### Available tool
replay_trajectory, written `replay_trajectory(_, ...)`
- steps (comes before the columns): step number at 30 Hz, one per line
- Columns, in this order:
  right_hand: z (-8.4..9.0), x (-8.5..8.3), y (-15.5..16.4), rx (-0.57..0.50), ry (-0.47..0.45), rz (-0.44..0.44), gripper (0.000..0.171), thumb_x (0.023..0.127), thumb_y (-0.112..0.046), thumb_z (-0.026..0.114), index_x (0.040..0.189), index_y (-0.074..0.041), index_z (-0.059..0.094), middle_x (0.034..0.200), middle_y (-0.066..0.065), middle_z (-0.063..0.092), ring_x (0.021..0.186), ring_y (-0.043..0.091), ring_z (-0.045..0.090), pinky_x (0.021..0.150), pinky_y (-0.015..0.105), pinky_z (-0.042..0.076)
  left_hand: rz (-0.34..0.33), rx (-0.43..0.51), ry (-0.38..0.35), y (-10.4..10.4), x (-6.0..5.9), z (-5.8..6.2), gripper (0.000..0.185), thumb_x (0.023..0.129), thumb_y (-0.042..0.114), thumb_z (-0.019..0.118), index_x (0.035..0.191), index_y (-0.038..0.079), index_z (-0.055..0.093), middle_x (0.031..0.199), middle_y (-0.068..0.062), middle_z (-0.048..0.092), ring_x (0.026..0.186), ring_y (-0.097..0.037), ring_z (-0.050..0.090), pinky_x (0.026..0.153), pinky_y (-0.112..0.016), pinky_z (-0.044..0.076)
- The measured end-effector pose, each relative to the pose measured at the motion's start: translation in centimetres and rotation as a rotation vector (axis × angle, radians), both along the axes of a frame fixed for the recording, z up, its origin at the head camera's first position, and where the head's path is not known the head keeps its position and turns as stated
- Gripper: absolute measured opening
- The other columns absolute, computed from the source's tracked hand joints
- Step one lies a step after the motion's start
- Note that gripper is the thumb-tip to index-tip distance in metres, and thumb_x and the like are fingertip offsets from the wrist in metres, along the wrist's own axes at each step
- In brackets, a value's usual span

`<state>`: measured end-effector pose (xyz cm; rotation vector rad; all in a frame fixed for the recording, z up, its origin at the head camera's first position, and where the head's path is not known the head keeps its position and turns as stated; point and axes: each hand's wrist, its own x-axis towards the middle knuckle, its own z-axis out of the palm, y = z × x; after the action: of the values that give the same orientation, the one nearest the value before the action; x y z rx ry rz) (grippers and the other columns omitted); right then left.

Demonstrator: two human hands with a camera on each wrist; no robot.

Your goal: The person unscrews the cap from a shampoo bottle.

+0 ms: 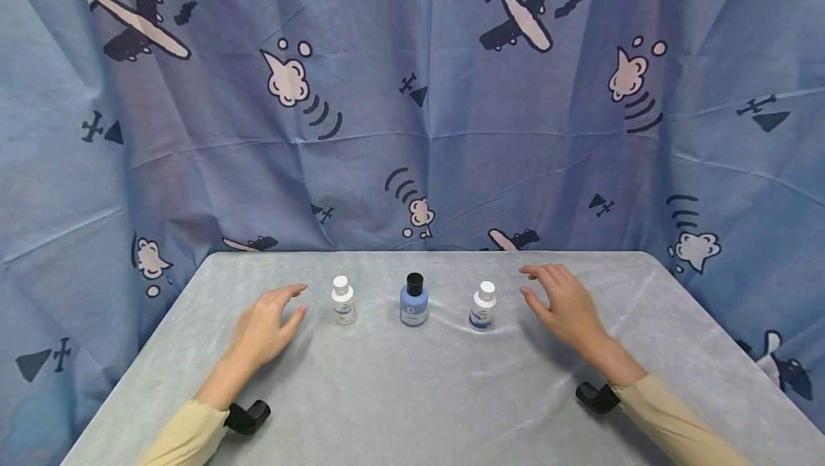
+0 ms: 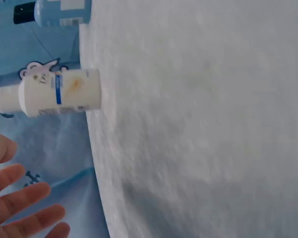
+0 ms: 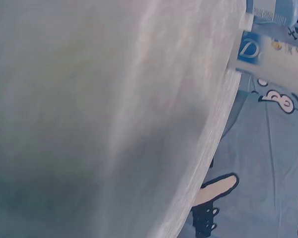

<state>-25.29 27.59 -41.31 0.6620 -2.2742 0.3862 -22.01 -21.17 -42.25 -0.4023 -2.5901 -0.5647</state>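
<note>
Three small bottles stand in a row on the grey table (image 1: pixel 412 394). On the left is a white bottle with a yellow label (image 1: pixel 344 301) (image 2: pixel 54 94). In the middle is a blue bottle with a black cap (image 1: pixel 414 300) (image 2: pixel 57 12). On the right is a white bottle with a blue label (image 1: pixel 483 306) (image 3: pixel 273 59). My left hand (image 1: pixel 267 326) hovers just left of the yellow-label bottle, fingers (image 2: pixel 25 198) relaxed and holding nothing. My right hand (image 1: pixel 561 303) hovers just right of the blue-label bottle, fingers spread and empty.
A blue cloth printed with aeroplanes (image 1: pixel 412 94) hangs behind and to both sides of the table. Black wrist mounts (image 1: pixel 248 416) (image 1: pixel 596 396) sit at my cuffs. Bare tabletop lies between me and the bottles.
</note>
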Motion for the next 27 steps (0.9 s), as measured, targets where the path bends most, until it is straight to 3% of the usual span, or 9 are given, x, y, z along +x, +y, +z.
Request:
replay_trajectory(5,0.2,0.1,-1.0,-0.026,0.016,0.012,0.037,0.074,-0.011,0.077,0.109,-0.009,0.064,0.090,0.005,0.064,0.083,0.020,0.057,0.065,0.037,0.047,0.010,0.049,-0.046,0.8,0.0,0.1,0.038,0.091,0.024,0.064,0.126,0.011,0.060,0.109,-0.011,0.070,0.095,-0.029,0.066,0.075,-0.047,0.053)
replay_trajectory(12,0.7,0.2,-2.4,-0.094,0.038,0.024,0.036,0.072,-0.007,0.078,0.106,-0.009,0.065,0.087,0.005,0.064,0.074,0.015,0.053,0.058,0.030,0.045,-0.008,0.178,-0.134,1.9,0.2,0.2,0.039,0.091,0.022,0.064,0.126,0.008,0.060,0.109,-0.013,0.070,0.093,-0.027,0.065,0.078,-0.046,0.051)
replay_trajectory(21,1.3,0.2,-4.2,-0.199,0.097,0.060,0.030,0.073,-0.007,0.074,0.101,-0.008,0.066,0.083,0.006,0.064,0.069,0.018,0.053,0.063,0.022,0.039,-0.006,0.307,-0.191,3.0,0.5,0.6,0.039,0.091,0.021,0.064,0.126,0.006,0.059,0.111,-0.017,0.068,0.093,-0.029,0.065,0.080,-0.047,0.051)
replay_trajectory(27,1.8,0.8,-5.8,-0.245,0.063,0.064,0.031,0.072,-0.006,0.076,0.101,-0.008,0.066,0.083,0.005,0.064,0.069,0.017,0.053,0.063,0.019,0.040,0.023,0.342,-0.253,3.3,0.5,0.7,0.040,0.091,0.024,0.064,0.127,0.008,0.058,0.113,-0.015,0.068,0.091,-0.025,0.066,0.077,-0.042,0.052)
